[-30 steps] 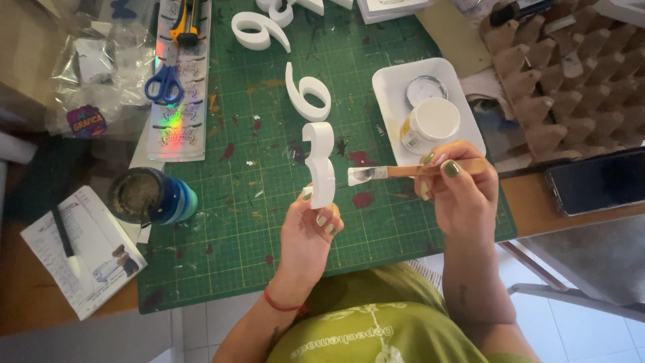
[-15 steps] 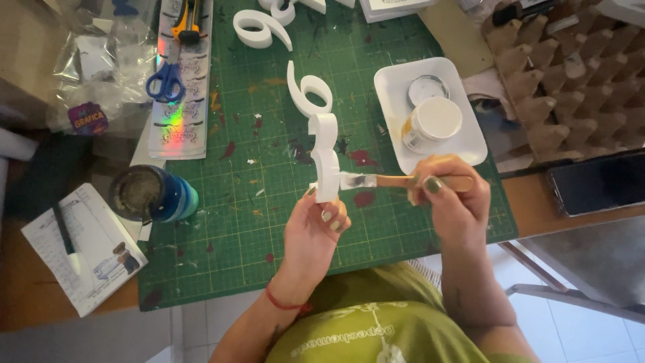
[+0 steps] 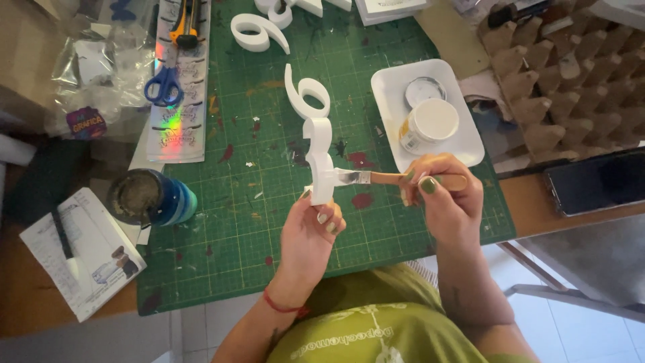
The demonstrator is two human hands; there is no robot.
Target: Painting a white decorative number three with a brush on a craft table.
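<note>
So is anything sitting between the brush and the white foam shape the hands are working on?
Nothing visible. The left hand holds the white shape upright by its lower end, and the brush in the right hand has its bristles right against the shape's side.

Cutting mat lies at frame centre on the desk. Left hand holds a foam numeral upright over mat centre. Right hand, just right of it, holds a brush with its tip touching the numeral. Second numeral stands behind the held one; third numeral lies at upper centre. Tray sits at upper right on the mat, paint jar in it. Water cup at left edge of mat; scissors at upper left; booklet at lower left.
</note>
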